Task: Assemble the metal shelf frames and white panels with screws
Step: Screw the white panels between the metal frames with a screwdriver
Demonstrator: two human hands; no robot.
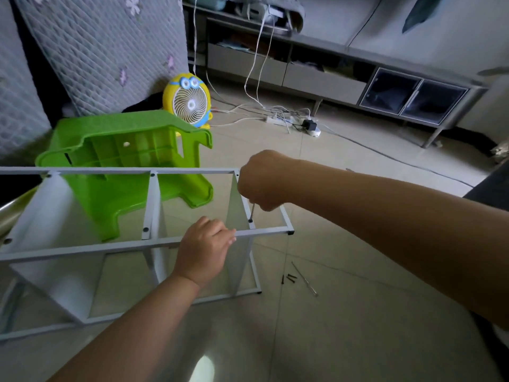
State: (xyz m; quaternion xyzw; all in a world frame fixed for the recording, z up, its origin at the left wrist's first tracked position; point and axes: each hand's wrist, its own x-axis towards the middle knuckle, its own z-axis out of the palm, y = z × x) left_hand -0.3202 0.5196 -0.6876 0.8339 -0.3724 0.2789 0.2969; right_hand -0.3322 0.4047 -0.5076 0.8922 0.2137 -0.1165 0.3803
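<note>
The white metal shelf frame [264,232] lies on its side on the tiled floor, with white panels [52,216] standing between its rails. The left hand [205,249] grips the frame's near top rail. The right hand [261,183], fisted round a thin metal tool [252,211], sets the tip on a black screw [250,220] in the frame's right-end crossbar. Loose screws [289,278] lie right of the frame, and a green plastic stool [132,161] lies tipped behind it.

Hands working on a shelf frame [261,234] on the floor

Left hand [205,250] grips the frame's front bar; right hand [261,183] holds a screwdriver [252,212] upright on a screw [250,220].
</note>
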